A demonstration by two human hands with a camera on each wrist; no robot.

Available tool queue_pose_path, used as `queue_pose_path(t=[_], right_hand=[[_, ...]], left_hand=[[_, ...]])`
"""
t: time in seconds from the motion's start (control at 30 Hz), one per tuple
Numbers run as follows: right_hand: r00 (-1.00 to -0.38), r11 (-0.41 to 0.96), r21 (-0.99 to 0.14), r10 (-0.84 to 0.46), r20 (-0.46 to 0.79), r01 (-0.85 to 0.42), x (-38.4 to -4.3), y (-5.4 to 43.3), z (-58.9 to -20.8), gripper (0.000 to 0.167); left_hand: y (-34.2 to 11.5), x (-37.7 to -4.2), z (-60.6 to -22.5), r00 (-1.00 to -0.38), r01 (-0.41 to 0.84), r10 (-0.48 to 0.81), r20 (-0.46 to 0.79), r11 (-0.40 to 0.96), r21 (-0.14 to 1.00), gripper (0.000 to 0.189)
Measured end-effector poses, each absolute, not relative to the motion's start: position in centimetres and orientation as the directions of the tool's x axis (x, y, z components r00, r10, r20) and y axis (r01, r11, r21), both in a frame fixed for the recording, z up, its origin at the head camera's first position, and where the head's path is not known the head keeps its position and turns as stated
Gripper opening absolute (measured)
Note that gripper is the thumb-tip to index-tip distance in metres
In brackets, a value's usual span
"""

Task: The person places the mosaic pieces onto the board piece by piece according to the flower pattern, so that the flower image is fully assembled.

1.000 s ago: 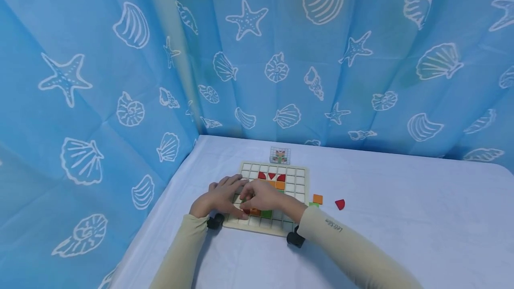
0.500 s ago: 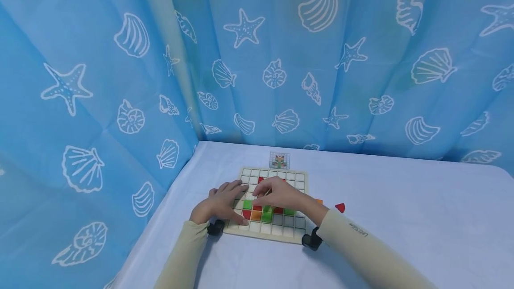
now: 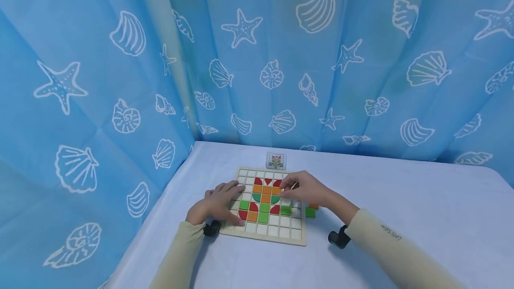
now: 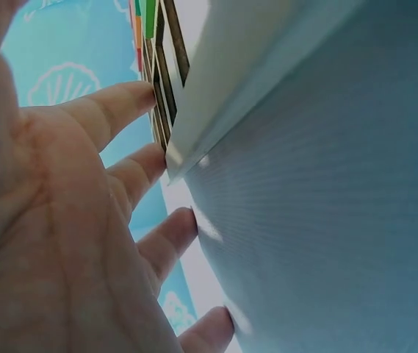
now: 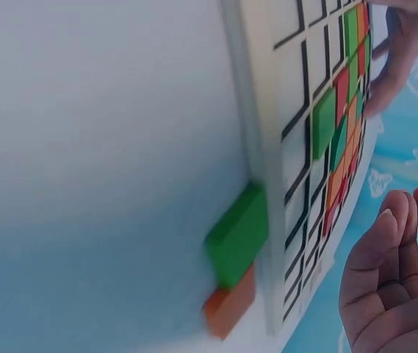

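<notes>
My left hand (image 3: 218, 204) rests at the left side of a wooden grid board (image 3: 263, 238), fingers spread. In the left wrist view two fingertips (image 4: 150, 158) touch the board's edge and others reach the cloth. Over the board's right part is my right hand (image 3: 303, 188), fingers loosely bent with nothing visible between them. Red, orange and green tiles form a pattern on the board, among them an orange tile (image 3: 265, 198) in the middle and a green square (image 3: 285, 210) at its right. Beside the right edge lie a loose green tile (image 5: 239, 234) and a loose orange tile (image 5: 231, 303).
A small pattern card (image 3: 276, 161) lies behind the board on the white tablecloth (image 3: 401, 200). A blue shell-print curtain (image 3: 273, 57) hangs at the back and left. Black wrist cameras, one of them the right wrist camera (image 3: 339, 237), sit low near the cloth.
My right hand has moved from the left part of the board to its right side, uncovering the tiles. A green square now shows at the pattern's left. The left hand stays in place.
</notes>
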State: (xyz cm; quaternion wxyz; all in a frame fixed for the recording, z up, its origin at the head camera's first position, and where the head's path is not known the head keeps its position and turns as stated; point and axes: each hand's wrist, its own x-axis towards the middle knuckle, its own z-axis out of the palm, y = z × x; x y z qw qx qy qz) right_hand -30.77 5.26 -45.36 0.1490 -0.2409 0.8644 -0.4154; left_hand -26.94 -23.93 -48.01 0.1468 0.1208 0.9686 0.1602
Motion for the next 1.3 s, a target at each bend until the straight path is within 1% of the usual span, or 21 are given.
queue_pose_path(t=[0.13, 0.37, 0.5, 0.67, 0.73, 0.9, 1.1, 1.2, 1.3], right_hand=[[-0.864, 0.577, -0.77, -0.498, -0.068, -0.272, -31.1, 7.1, -45.3, 0.023], [-0.909, 0.629, -0.749, -0.407, -0.089, -0.208, -31.4, 10.3, -45.4, 0.026], [-0.922, 0.646, -0.738, -0.378, -0.087, -0.196, -31.3, 12.1, -45.6, 0.026], [-0.938, 0.675, -0.72, -0.33, -0.104, -0.158, -31.0, 13.6, -46.2, 0.024], [-0.936, 0.682, -0.714, -0.333, -0.109, -0.159, -31.0, 13.8, -46.6, 0.024], [-0.915, 0.682, -0.7, -0.39, -0.104, -0.211, -31.5, 13.2, -47.2, 0.022], [-0.931, 0.708, -0.681, -0.349, -0.109, -0.186, -31.5, 13.4, -47.2, 0.02], [-0.929, 0.705, -0.68, -0.357, -0.095, -0.201, -31.3, 13.6, -47.4, 0.019], [-0.924, 0.706, -0.678, -0.367, -0.107, -0.202, -30.9, 13.8, -47.9, 0.019]], left_hand=[[-23.6, -27.1, -47.8, -0.924, 0.187, 0.283, -0.258, 0.921, 0.341, 0.104], [-23.6, -26.9, -47.5, -0.922, 0.19, 0.29, -0.258, 0.917, 0.352, 0.104], [-23.4, -27.0, -47.3, -0.926, 0.177, 0.276, -0.259, 0.921, 0.347, 0.105], [-22.9, -27.0, -47.4, -0.924, 0.191, 0.289, -0.251, 0.916, 0.352, 0.106], [-22.9, -26.8, -47.4, -0.923, 0.183, 0.284, -0.259, 0.918, 0.353, 0.107], [-23.5, -26.0, -47.4, -0.934, 0.137, 0.239, -0.266, 0.925, 0.353, 0.108], [-23.2, -26.4, -47.2, -0.93, 0.165, 0.266, -0.253, 0.918, 0.36, 0.108], [-22.9, -26.5, -47.1, -0.931, 0.153, 0.257, -0.26, 0.92, 0.361, 0.108], [-22.7, -26.4, -47.4, -0.925, 0.15, 0.26, -0.278, 0.92, 0.363, 0.108]])
